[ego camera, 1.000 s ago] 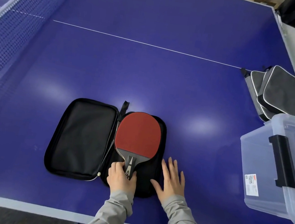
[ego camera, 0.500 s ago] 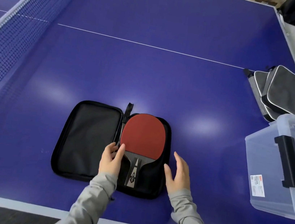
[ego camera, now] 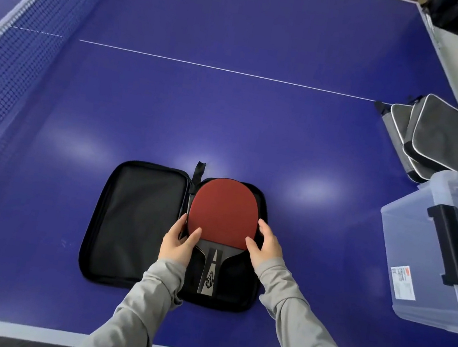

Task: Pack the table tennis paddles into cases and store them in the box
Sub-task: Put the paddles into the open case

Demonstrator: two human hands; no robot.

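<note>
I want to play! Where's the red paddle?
The red-faced table tennis paddle lies in the right half of the open black case, between the left hand and right hand.

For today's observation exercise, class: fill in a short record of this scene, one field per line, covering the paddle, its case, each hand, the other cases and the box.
paddle: red face up, lying in right half of the open case
open case: black, unzipped, flat on table
left hand: grips paddle's left edge
right hand: grips paddle's right edge
closed cases: grey, stacked at right
box: clear plastic, black latch
</note>
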